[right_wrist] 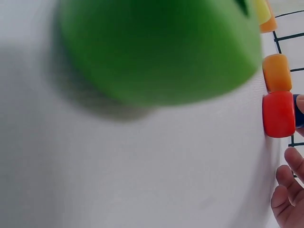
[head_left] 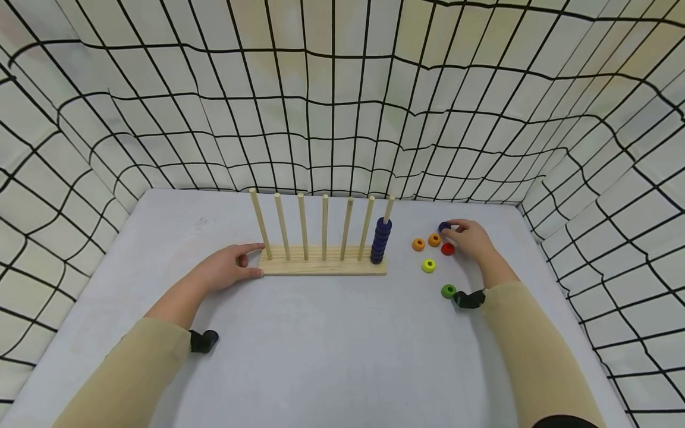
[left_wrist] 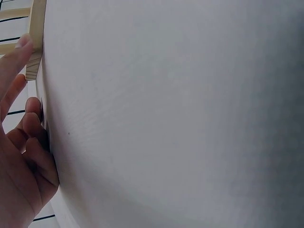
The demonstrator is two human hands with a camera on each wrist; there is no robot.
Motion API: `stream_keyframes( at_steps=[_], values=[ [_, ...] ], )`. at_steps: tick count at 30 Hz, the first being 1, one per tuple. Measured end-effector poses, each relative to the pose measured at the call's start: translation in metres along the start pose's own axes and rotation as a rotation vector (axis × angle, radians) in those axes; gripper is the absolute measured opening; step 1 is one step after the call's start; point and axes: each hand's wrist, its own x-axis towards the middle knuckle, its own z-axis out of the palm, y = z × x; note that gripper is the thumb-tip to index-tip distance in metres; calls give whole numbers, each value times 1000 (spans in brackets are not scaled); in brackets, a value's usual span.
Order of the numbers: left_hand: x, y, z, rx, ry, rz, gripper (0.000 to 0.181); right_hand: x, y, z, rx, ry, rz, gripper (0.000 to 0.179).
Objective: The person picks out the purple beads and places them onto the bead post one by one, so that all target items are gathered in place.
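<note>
A wooden peg stand (head_left: 321,269) with several upright pegs sits on the white table. My left hand (head_left: 227,266) grips its left end, thumb at the front corner and index finger at the back; the left wrist view shows the thumb on the stand's edge (left_wrist: 37,28). Several dark blue beads (head_left: 380,241) are stacked on the rightmost peg. To the right of the stand, my right hand (head_left: 471,239) pinches another dark blue bead (head_left: 443,226) between thumb and fingers. In the right wrist view that bead (right_wrist: 298,111) is partly hidden behind the red bead (right_wrist: 279,114).
Near the right hand lie a red bead (head_left: 448,249), two orange beads, one of them (head_left: 418,244) further left, and a yellow bead (head_left: 429,266). A green bead (head_left: 448,291) lies beside the right wrist camera (head_left: 468,299). Black netting (head_left: 332,104) surrounds the table's back and sides.
</note>
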Motion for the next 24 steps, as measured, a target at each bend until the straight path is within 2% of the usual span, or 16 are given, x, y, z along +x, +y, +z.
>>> stream_keyframes(
  at_steps=[7, 13, 24],
  values=[
    [-1, 1, -1, -4, 2, 0, 74, -7, 0, -4, 27, 30, -8, 59],
    [-2, 3, -1, -8, 1, 6, 73, -12, 2, -5, 34, 45, -47, 58],
    [-3, 3, -1, -2, 0, 6, 73, -23, 1, -8, -13, 84, -117, 58]
  ],
)
